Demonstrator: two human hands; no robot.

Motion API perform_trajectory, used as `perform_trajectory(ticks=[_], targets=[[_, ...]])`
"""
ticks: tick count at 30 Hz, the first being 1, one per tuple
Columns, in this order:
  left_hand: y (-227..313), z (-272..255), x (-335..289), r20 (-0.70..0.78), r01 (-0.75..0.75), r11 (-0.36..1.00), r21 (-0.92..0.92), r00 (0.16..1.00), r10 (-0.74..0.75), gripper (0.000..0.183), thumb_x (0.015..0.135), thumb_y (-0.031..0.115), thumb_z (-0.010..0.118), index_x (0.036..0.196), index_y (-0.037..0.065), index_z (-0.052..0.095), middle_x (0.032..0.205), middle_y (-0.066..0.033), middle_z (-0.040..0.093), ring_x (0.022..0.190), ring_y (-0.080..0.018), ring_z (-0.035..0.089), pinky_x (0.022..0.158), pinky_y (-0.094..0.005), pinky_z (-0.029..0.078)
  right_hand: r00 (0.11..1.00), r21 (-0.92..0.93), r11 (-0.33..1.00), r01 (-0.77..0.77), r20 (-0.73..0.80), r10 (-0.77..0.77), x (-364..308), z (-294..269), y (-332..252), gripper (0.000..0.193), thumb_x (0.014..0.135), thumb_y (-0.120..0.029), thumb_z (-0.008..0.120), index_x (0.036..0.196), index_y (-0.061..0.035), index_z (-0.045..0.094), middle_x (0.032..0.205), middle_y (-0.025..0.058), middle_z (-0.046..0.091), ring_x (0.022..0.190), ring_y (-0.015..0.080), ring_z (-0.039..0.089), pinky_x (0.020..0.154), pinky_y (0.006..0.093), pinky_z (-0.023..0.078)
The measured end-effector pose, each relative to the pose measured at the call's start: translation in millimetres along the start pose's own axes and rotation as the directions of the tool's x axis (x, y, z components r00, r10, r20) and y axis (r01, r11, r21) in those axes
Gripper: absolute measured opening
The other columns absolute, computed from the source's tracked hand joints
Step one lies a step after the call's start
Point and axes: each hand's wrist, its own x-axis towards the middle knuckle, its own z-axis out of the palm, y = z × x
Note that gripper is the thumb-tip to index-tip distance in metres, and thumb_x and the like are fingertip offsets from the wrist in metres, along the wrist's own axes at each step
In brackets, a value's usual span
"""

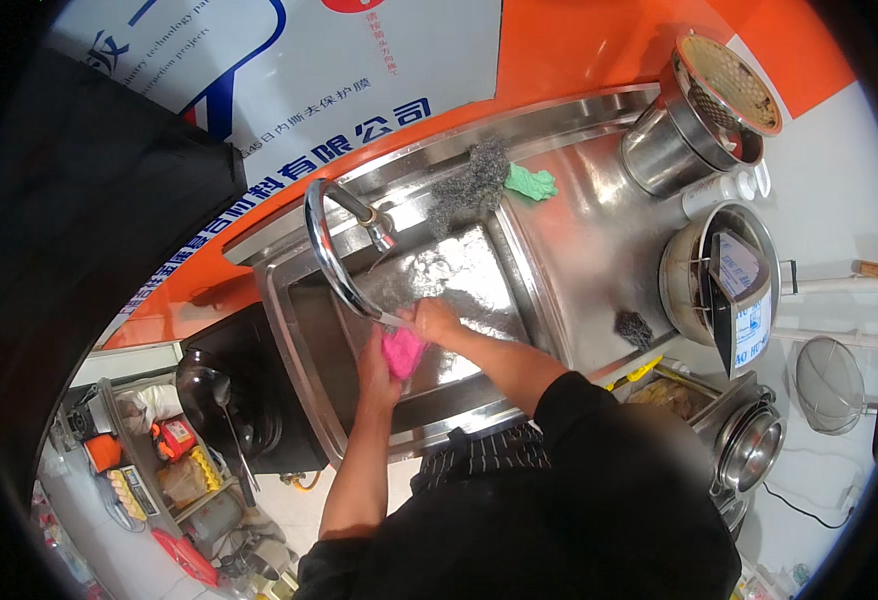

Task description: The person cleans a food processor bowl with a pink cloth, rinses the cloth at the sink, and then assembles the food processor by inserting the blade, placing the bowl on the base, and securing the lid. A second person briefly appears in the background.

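Presently, I log: one pink cloth [404, 352], gripped in the left hand [372, 364], over the sink [537, 285] inside its front edge; right hand [437, 320] close beside, grip unclear to me. Work judged unfinished: cloth not set down; scouring wool [473, 182], green cloth [531, 183] by the back right corner.

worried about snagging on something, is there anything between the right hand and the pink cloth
The curved tap spout is the only likely snag: its end reaches the hands, close by the upper part of the pink cloth. Nothing else visible stands between the cloth and the right hand; whether they touch is unclear.
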Motion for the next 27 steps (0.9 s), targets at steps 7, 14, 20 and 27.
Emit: perform_trajectory(ticks=[7, 14, 20, 27], targets=[[32, -15, -34, 0.050, -0.195, 0.912, 0.360, 0.980, 0.190, 0.029, 0.091, 0.006, 0.064, 0.119, 0.001, 0.056, 0.107, -0.0099, 0.065, 0.091, -0.0190, 0.067, 0.078, -0.0329, 0.057, 0.830, -0.074, 0.829, 0.554, -0.018, -0.557, 49, -75, -91, 0.040, 0.085, -0.021, 0.059, 0.119, -0.0036, 0.065, 0.092, 0.0255, 0.071, 0.092, 0.0417, 0.069, 0.086, 0.0492, 0.055], [44, 4, -52, 0.210, -0.317, 0.801, 0.508, 0.947, 0.242, 0.027, 0.092, 0.008, 0.068, 0.116, 0.001, 0.059, 0.106, -0.0078, 0.065, 0.088, -0.0175, 0.066, 0.077, -0.0320, 0.056, 0.869, -0.273, 0.830, 0.486, 0.250, -0.426, -58, -60, -36, 0.077, 0.077, -0.037, 0.081, 0.141, -0.0061, 0.051, 0.158, 0.0229, 0.032, 0.145, 0.0406, 0.030, 0.110, 0.0638, 0.036], [66, -11, -37, 0.175, -0.436, 0.860, 0.265, 0.899, 0.402, 0.027, 0.095, 0.016, 0.070, 0.118, 0.004, 0.060, 0.108, -0.0070, 0.066, 0.098, -0.0185, 0.066, 0.084, -0.0319, 0.055, 0.790, 0.295, 0.809, 0.509, -0.534, -0.302, -82, -41, -42, 0.020, 0.078, 0.000, 0.065, 0.098, -0.0020, 0.067, 0.094, 0.0146, 0.059, 0.094, 0.0348, 0.060, 0.082, 0.0425, 0.049], [-29, 31, -12, 0.557, 0.201, 0.953, -0.226, 0.830, -0.043, 0.049, 0.102, 0.046, 0.053, 0.131, 0.007, 0.056, 0.123, -0.0090, 0.062, 0.120, -0.0275, 0.057, 0.106, -0.0466, 0.046, 0.802, 0.446, 0.789, 0.423, -0.589, -0.097, -119, -53, -68, 0.040, 0.072, -0.001, 0.065, 0.112, -0.0025, 0.069, 0.107, 0.0145, 0.058, 0.106, 0.0348, 0.057, 0.093, 0.0428, 0.047]])
